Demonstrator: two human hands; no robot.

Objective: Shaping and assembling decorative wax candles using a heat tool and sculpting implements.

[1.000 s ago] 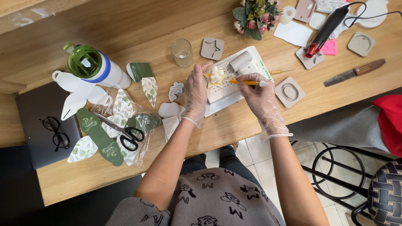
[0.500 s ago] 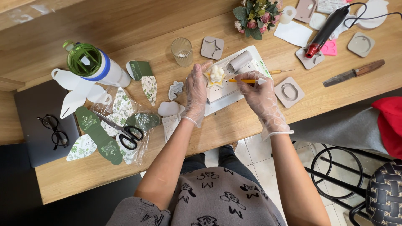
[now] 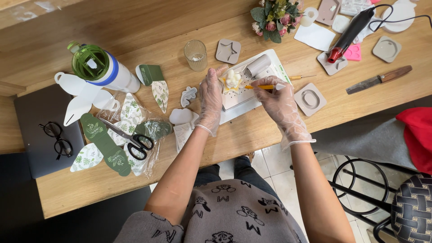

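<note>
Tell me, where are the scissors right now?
In the head view, the black-handled scissors lie on the wooden table, left of the person's left hand, on leaf-patterned paper cutouts and right of the black eyeglasses.

Small cream moulded figure point(image 3: 232, 79) on white perforated tray point(image 3: 245, 92): detail too small to tell, left side hidden behind gloved left hand point(image 3: 210, 96); thin orange tool's point(image 3: 260, 87) rear end hidden in gloved right hand point(image 3: 280, 98); round grey mould point(image 3: 396, 15) at desk's far right corner cut off by top edge; red cloth point(image 3: 420, 135) cut by right edge.

Gloved left hand point(image 3: 210, 100) and right hand point(image 3: 280, 100), seemingly pinching.
</note>
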